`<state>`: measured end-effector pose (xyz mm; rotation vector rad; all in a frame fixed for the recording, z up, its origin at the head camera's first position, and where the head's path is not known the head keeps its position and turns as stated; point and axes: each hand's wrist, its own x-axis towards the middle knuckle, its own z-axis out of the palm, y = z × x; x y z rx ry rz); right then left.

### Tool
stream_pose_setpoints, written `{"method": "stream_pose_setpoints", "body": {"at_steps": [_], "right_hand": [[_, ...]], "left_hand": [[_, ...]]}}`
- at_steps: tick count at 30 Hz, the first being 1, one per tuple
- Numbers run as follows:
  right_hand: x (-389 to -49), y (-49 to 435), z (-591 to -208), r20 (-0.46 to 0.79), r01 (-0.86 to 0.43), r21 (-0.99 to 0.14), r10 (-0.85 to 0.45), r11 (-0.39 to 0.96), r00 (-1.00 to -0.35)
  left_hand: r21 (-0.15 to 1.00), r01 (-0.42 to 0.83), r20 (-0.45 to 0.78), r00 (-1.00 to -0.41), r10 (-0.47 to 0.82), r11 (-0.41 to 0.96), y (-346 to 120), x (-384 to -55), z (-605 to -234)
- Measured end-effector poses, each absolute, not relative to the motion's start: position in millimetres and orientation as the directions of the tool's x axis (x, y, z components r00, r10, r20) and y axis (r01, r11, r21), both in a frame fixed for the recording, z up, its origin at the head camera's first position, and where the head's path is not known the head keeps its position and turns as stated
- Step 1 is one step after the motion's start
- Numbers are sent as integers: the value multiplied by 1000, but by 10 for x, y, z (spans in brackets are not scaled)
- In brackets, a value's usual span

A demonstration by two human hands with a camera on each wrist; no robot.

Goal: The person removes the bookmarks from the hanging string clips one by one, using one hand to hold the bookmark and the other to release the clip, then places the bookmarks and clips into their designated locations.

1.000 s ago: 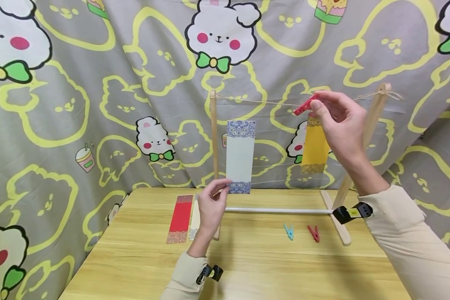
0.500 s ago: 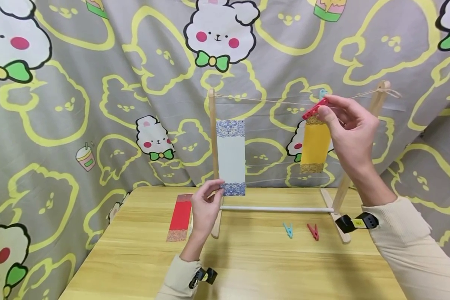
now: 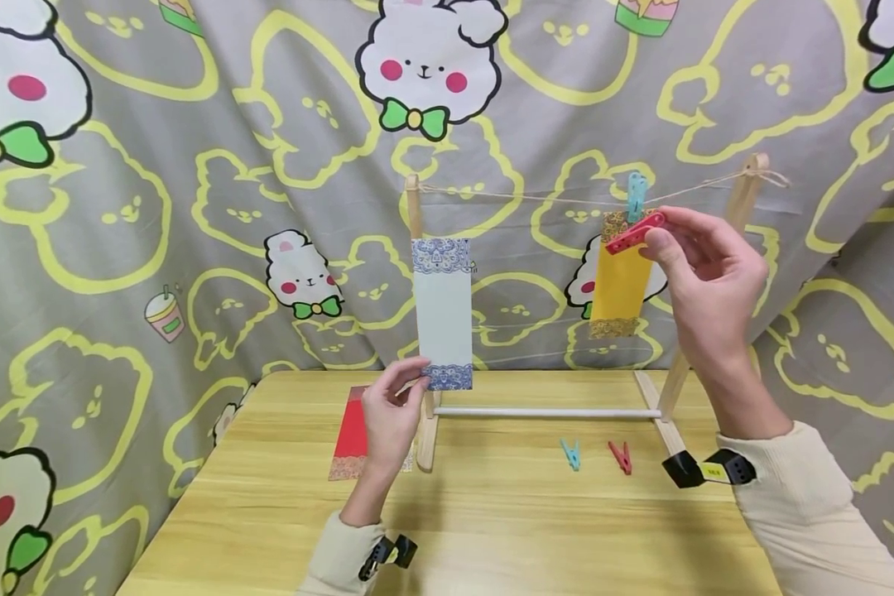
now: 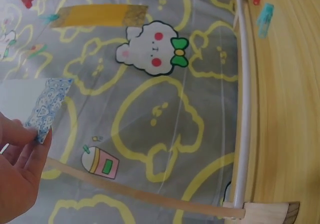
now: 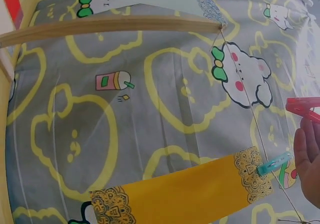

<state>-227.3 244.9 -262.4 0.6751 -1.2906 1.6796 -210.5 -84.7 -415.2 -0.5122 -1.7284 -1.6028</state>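
Note:
My left hand (image 3: 393, 414) pinches the lower left corner of an upright white bookmark (image 3: 444, 319) with blue patterned ends, in front of the rack's left post. A red clothespin (image 3: 635, 233) is held between the thumb and fingers of my right hand (image 3: 715, 277). Behind that clothespin, a yellow bookmark (image 3: 620, 285) hangs from the string (image 3: 521, 195), clipped by a blue clothespin (image 3: 636, 197). In the right wrist view the red clothespin (image 5: 302, 104) sits apart from the string and the yellow bookmark (image 5: 185, 194).
The wooden rack has a left post (image 3: 415, 211), a right post (image 3: 741, 199) and a white crossbar (image 3: 544, 412). On the table (image 3: 529, 530) lie a blue clothespin (image 3: 570, 454), a red clothespin (image 3: 621, 457) and a red bookmark (image 3: 348, 439). Another pale bookmark is mostly hidden behind my left hand.
My left hand has moved left with the white bookmark. My right hand has shifted right and down with the red clothespin, uncovering the blue clothespin on the string.

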Motion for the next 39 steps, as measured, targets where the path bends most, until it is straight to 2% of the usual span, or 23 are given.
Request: {"method": "stream_pose_setpoints", "body": {"at_steps": [5, 15, 34, 39], "right_hand": [[-2218, 2412, -2685, 837, -890, -453, 316, -61, -448], [-2122, 2399, -2870, 816, -881, -461, 340, -106, -467], [-2015, 2364, -3182, 780, -872, -428, 391, -237, -489], [-1990, 2362, -3260, 762, -859, -442, 397, -259, -511]], "left_hand": [[677, 715, 736, -652, -184, 172, -942, -2071, -4125], [707, 693, 706, -677, -209, 142, -1073, -2000, -4094], [667, 721, 743, -627, -234, 189, -1346, -1892, -4081], [659, 720, 751, -615, -240, 215, -1432, -1875, -4099]]}}
